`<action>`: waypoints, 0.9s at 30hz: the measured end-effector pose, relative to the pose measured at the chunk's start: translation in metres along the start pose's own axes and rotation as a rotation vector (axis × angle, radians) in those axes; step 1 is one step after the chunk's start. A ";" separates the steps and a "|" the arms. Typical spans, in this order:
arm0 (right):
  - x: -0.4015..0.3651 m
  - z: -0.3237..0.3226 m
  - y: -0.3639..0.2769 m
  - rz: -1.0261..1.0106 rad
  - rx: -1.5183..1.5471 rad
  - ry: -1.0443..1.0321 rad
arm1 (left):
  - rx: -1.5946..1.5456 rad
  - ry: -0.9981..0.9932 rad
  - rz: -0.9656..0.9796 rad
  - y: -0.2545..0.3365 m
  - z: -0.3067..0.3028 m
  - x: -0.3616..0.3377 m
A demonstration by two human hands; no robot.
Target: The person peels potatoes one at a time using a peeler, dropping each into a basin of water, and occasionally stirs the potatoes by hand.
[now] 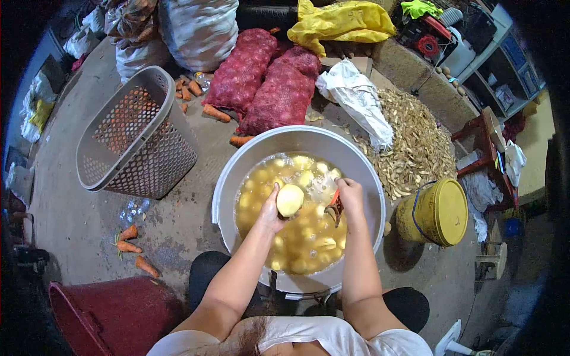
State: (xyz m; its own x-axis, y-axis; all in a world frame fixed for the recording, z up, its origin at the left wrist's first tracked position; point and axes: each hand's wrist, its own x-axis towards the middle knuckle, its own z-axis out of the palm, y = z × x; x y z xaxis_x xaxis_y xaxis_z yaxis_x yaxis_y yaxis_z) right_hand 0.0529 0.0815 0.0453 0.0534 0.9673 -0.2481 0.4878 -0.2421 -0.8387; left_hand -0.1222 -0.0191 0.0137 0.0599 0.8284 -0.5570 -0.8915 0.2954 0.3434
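Over a big grey metal pot (222,184), my left hand (272,210) holds a peeled, pale yellow potato (290,200). Just to the right, my right hand (350,196) is closed around a peeler (336,204) with an orange-red handle; a strip of dark peel seems to hang at its lower end. Peeler and potato are apart. Cloudy yellowish water (297,231) fills part of the pot, with many peeled potatoes in it.
A grey plastic basket (160,160) and loose carrots (127,246) lie left, a dark red tub (119,314) lower left. Red net sacks of onions (279,89) stand behind the pot. Right are a peel heap (409,142) and a lidded yellow bucket (436,212).
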 end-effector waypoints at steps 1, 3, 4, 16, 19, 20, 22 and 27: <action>0.005 -0.002 0.003 0.034 0.091 -0.023 | 0.003 -0.002 0.002 0.001 0.004 -0.004; 0.002 -0.008 -0.009 0.146 0.219 -0.087 | -0.008 -0.045 -0.035 0.002 0.011 -0.012; 0.000 -0.010 -0.014 0.146 0.220 -0.085 | -0.007 -0.047 -0.035 0.001 0.010 -0.011; 0.010 0.012 -0.001 0.126 0.194 -0.010 | 0.018 -0.186 -0.141 0.009 0.004 -0.024; 0.013 0.015 -0.003 0.059 0.135 0.067 | 0.320 -0.291 -0.006 0.010 0.003 -0.027; 0.014 0.015 -0.005 0.059 0.135 0.066 | 0.430 -0.274 0.067 0.009 0.006 -0.027; 0.011 0.012 -0.019 -0.067 -0.090 0.165 | 0.539 -0.257 0.139 0.008 0.011 -0.027; -0.008 0.025 -0.056 -0.298 -0.122 0.211 | 0.616 -0.235 0.180 0.007 0.011 -0.024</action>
State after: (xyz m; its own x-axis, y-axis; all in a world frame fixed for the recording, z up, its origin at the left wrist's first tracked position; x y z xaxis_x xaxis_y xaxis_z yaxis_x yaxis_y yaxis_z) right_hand 0.0034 0.0854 0.0819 0.0661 0.9913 0.1138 0.6082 0.0503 -0.7922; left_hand -0.1254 -0.0319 0.0380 0.0927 0.9506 -0.2963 -0.4825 0.3032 0.8217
